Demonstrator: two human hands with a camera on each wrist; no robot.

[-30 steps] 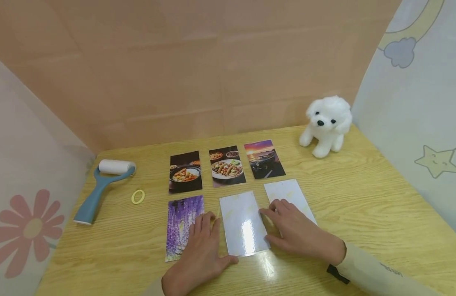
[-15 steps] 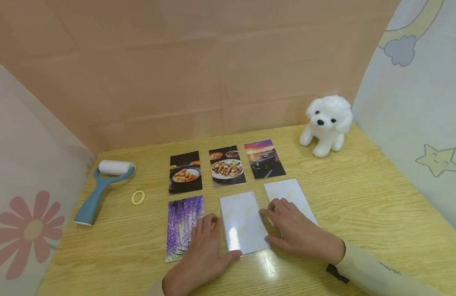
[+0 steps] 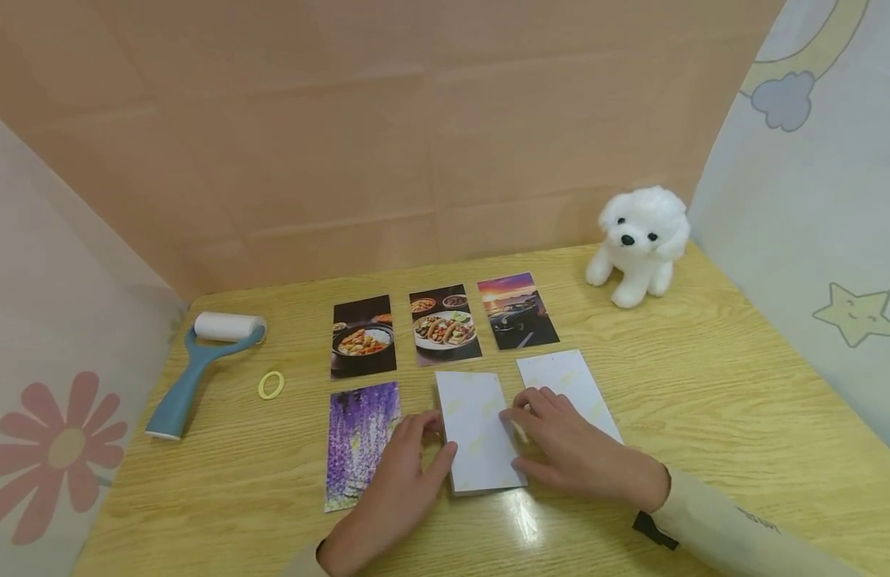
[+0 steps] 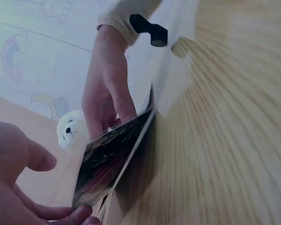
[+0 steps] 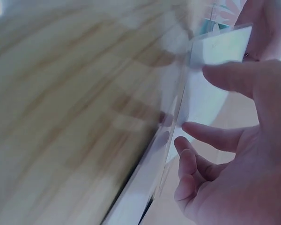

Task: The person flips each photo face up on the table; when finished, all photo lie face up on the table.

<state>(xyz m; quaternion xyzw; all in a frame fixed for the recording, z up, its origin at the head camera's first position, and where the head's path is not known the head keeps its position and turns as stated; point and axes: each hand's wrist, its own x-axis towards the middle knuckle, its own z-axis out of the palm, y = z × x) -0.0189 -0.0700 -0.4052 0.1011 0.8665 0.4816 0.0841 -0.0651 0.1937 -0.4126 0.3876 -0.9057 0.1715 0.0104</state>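
A photo card (image 3: 479, 433) lies white back up between my hands in the head view, its left side tipped up off the table. The left wrist view shows its dark printed underside (image 4: 113, 157). My left hand (image 3: 405, 477) has its fingertips at the raised left edge; in the left wrist view its thumb (image 4: 41, 158) is apart from the card. On the opposite side, my right hand (image 3: 571, 441) rests thumb and fingertips along the card's right edge. Beneath the right hand lies another white-backed card (image 3: 564, 377). A purple flower card (image 3: 360, 441) sits beside the left hand.
Behind are a curry card (image 3: 362, 340), a taco card (image 3: 445, 324) and a car card (image 3: 517, 312). A blue lint roller (image 3: 181, 389) and a yellow ring (image 3: 271, 385) lie left on the wooden table (image 3: 719, 385). A white plush dog (image 3: 636, 244) sits back right.
The middle card lay flat; now its left side is lifted. My left thumb has moved up from the card's front corner to its left edge. My right hand has barely moved.
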